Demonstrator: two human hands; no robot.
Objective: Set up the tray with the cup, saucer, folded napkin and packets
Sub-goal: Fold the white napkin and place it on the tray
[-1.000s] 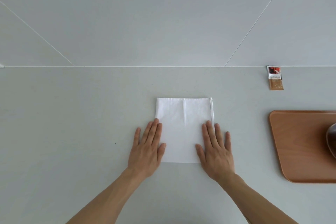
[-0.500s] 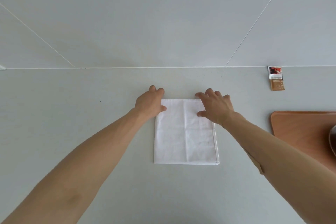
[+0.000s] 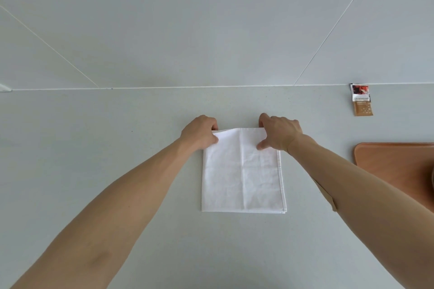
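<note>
While the napkin (image 3: 243,171) lies flat, both hands pinch its far corners.

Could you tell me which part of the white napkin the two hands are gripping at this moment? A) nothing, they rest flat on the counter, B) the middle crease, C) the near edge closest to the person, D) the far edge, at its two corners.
D: the left hand and right hand each pinch a far corner of the napkin.

Both hands (image 3: 202,134) (image 3: 279,134) on napkin (image 3: 243,178)
</note>
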